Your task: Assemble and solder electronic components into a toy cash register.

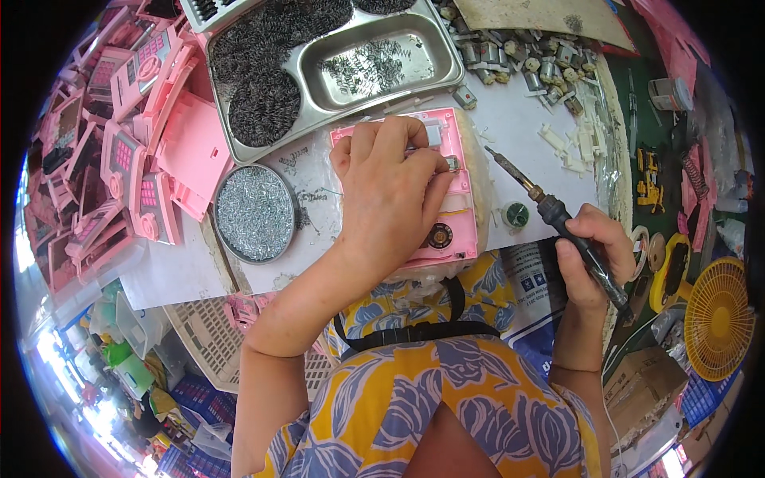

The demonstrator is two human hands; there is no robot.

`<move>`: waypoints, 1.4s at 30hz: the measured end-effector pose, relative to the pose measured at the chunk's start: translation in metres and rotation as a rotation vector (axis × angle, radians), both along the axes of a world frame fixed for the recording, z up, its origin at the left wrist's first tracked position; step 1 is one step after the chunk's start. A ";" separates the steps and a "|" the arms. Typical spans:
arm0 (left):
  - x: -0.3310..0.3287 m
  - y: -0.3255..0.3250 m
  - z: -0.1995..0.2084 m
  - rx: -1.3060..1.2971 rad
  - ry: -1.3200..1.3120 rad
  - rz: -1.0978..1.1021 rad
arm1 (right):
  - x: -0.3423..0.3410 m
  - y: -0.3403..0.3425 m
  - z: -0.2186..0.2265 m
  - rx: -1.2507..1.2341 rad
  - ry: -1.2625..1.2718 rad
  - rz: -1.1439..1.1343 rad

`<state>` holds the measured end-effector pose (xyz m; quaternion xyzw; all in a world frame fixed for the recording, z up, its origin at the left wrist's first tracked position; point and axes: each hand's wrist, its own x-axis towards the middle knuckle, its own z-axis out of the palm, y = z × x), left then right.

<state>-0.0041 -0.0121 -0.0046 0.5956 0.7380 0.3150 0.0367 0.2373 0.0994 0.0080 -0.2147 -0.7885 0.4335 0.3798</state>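
My right hand (599, 253) is wrapped round the dark handle of a soldering iron (567, 226). Its tip points up and left, apart from the pink plastic housing (458, 253). Over that housing lies my left hand (389, 179), fingers bent and closed inside it; whatever they pinch is hidden. A small metal motor (453, 162) shows beside those fingertips. Lower in the housing sits a round black part (439, 235). Under the housing is a clear plastic wrap (483, 191). Between housing and iron stands a small green solder spool (515, 213).
A metal tray (381, 96) of dark springs lies at the back, with a round tin (255, 213) of small screws in front. Pink housings (147, 159) are piled at left. Motors (550, 72) and white plastic parts (575, 150) lie back right. A yellow fan (720, 319) stands far right.
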 end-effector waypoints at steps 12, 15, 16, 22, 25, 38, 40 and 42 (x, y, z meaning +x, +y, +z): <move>0.007 0.009 -0.001 -0.014 0.084 0.041 | -0.013 -0.004 -0.004 -0.009 -0.040 0.068; 0.008 0.010 -0.001 -0.019 0.098 0.038 | -0.016 -0.005 -0.007 -0.018 -0.055 0.068; 0.007 0.010 0.000 -0.023 0.104 0.038 | -0.017 -0.005 -0.007 -0.021 -0.062 0.067; 0.009 0.013 0.002 -0.051 0.122 0.052 | -0.017 -0.003 -0.006 -0.008 -0.084 0.083; 0.008 0.013 0.003 -0.055 0.127 0.046 | -0.018 -0.004 -0.007 -0.019 -0.083 0.081; 0.010 0.012 0.003 -0.062 0.164 0.061 | -0.014 0.002 -0.003 0.120 -0.073 0.125; 0.010 0.012 0.003 -0.070 0.171 0.058 | -0.010 0.002 -0.003 0.126 -0.062 0.117; 0.010 0.012 0.003 -0.063 0.161 0.052 | -0.010 0.001 -0.002 0.125 -0.066 0.102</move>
